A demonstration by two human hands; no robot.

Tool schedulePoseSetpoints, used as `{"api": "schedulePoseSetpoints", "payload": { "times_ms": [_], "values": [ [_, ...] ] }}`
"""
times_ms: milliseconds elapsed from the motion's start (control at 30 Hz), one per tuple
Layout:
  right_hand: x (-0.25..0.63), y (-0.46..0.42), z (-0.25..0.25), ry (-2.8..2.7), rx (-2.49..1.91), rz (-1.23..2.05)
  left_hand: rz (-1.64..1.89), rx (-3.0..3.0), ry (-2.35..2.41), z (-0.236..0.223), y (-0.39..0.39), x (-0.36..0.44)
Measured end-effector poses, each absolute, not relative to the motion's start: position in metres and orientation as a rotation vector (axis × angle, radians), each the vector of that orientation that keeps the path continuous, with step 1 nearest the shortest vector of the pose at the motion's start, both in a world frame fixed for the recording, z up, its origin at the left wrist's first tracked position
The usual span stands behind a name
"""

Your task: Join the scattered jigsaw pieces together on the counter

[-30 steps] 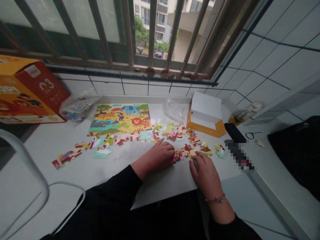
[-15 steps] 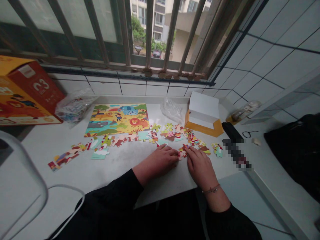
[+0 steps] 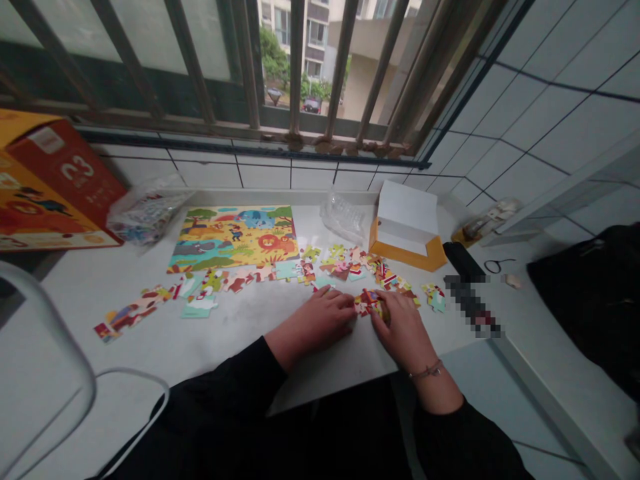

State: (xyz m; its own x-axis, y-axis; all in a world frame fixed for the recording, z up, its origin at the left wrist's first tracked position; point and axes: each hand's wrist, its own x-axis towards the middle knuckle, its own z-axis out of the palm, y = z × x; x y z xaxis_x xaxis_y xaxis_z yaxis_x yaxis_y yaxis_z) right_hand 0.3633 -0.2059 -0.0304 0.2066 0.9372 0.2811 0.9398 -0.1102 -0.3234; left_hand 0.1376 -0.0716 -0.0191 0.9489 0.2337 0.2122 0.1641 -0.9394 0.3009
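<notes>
Puzzle pcs [image 3: 364, 302], 1 small cluster, btwn L hand [image 3: 323, 321] & R hand [image 3: 404, 332].
Both curled; if gripping, cannot tell. Behind: 1 pic sheet [image 3: 233, 243], 1 open box [image 3: 404, 255].

Head-worn camera: the lens is looking forward and down from above the wearer's body, with black sleeves [image 3: 235, 387] rising from the bottom edge. The left hand [image 3: 315, 319] and right hand [image 3: 405, 330] are lying near the lens, in the frame's lower middle. The view is facing across a white countertop [image 3: 240, 340] toward a barred window [image 3: 296, 73] along the top; a tiled wall [image 3: 565, 47] is closing the upper right.
</notes>
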Motion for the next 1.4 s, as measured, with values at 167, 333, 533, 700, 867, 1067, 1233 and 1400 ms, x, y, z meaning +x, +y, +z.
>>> {"api": "schedulePoseSetpoints", "payload": {
  "times_ms": [167, 333, 533, 700, 867, 1067, 1233, 1400],
  "values": [
    [0.363, -0.207, -0.027, -1.581, -1.963, 0.111, 0.402, 2.815, 0.305, -0.019, -0.069, 0.139],
    [0.361, -0.206, -0.028, -1.526, -1.898, 0.188, 0.432, 2.839, 0.296, -0.021, -0.067, 0.141],
    [0.358, -0.205, -0.036, -1.716, -1.863, 0.104, 0.423, 2.840, 0.242, -0.020, -0.064, 0.137],
    [0.358, -0.204, -0.034, -1.824, -1.852, 0.154, 0.428, 2.857, 0.259, -0.013, -0.067, 0.135],
    [0.360, -0.204, -0.034, -1.791, -1.817, 0.209, 0.412, 2.864, 0.286, -0.009, -0.068, 0.135],
    [0.361, -0.205, -0.029, -1.660, -1.776, 0.326, 0.409, 2.833, 0.266, -0.011, -0.068, 0.131],
    [0.363, -0.207, -0.024, -1.557, -1.669, 0.468, 0.401, 2.812, 0.228, -0.012, -0.069, 0.131],
    [0.360, -0.204, -0.028, -1.347, -1.569, 0.542, 0.442, 2.747, 0.235, -0.015, -0.068, 0.135]
  ]
}}
